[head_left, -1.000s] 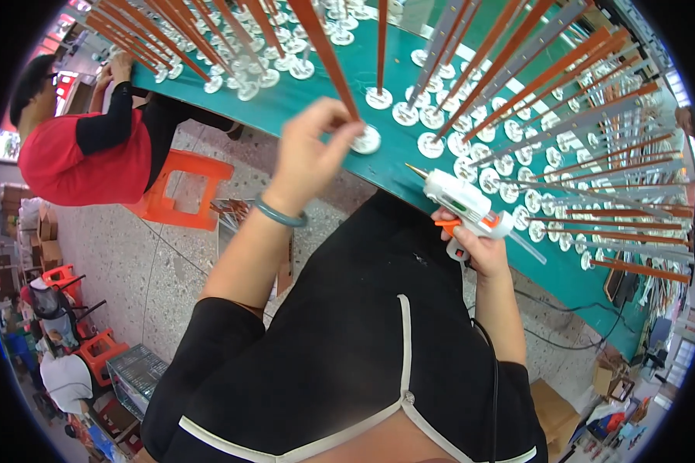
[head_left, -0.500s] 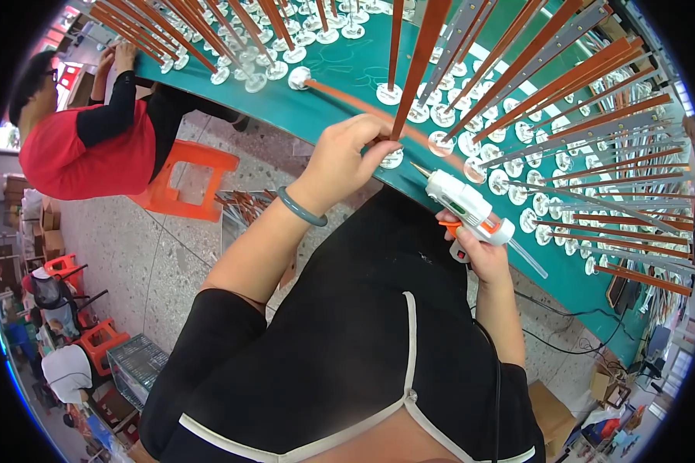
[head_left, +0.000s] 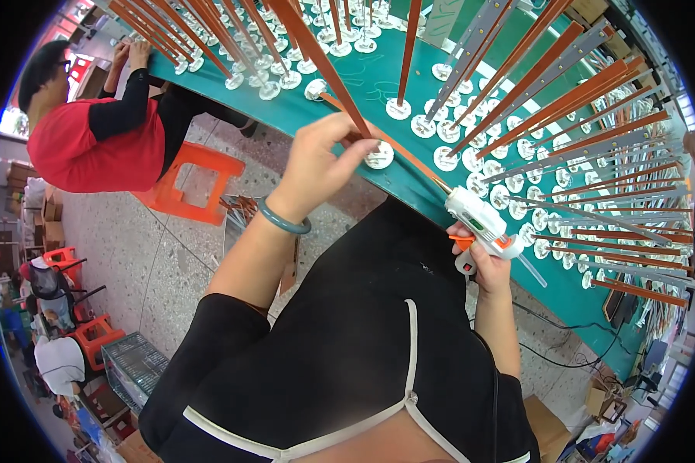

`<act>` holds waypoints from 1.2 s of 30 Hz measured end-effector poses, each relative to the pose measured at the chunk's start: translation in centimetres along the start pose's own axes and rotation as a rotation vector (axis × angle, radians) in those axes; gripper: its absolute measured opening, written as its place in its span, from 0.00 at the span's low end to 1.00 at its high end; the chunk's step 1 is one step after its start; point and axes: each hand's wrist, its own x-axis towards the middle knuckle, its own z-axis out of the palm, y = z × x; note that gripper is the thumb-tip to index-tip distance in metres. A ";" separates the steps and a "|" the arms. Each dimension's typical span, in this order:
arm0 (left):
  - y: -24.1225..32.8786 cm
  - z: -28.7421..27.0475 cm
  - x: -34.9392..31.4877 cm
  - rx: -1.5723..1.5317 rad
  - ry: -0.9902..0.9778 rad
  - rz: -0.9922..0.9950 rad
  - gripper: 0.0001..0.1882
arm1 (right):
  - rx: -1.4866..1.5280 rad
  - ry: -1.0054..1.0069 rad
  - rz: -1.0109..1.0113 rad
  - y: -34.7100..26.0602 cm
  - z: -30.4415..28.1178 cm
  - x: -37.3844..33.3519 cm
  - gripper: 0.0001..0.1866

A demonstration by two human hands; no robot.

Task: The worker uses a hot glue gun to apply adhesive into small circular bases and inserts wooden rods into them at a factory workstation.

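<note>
My left hand, with a grey-green bangle at the wrist, pinches the lower end of a brown strip just above its round white base. That base rests near the table's front edge, and the strip leans up and to the left. In my right hand is a white hot glue gun with an orange trigger; a clear glue stick juts from its back. The gun's nozzle points up-left, close to another brown strip that lies slanting behind my left hand.
The green table carries many upright brown and grey strips on white bases, crowding the right side and far left. A person in red works at the left, by an orange stool. Black cables hang at lower right.
My left hand has shifted left with the strip, whose top now tilts to the left. The glue gun sits slightly further right and lower, away from the base.
</note>
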 end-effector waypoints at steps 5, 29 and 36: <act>-0.5 0.9 -0.9 0.027 -0.051 -0.044 0.06 | -0.052 0.003 0.058 -0.4 0.7 0.3 0.17; -1.0 2.4 -0.5 0.137 -0.125 0.106 0.05 | -0.697 0.025 0.122 -3.0 5.6 2.6 0.15; -1.1 2.5 -0.5 0.096 -0.119 0.098 0.05 | -0.677 0.040 0.049 -2.5 5.8 3.1 0.15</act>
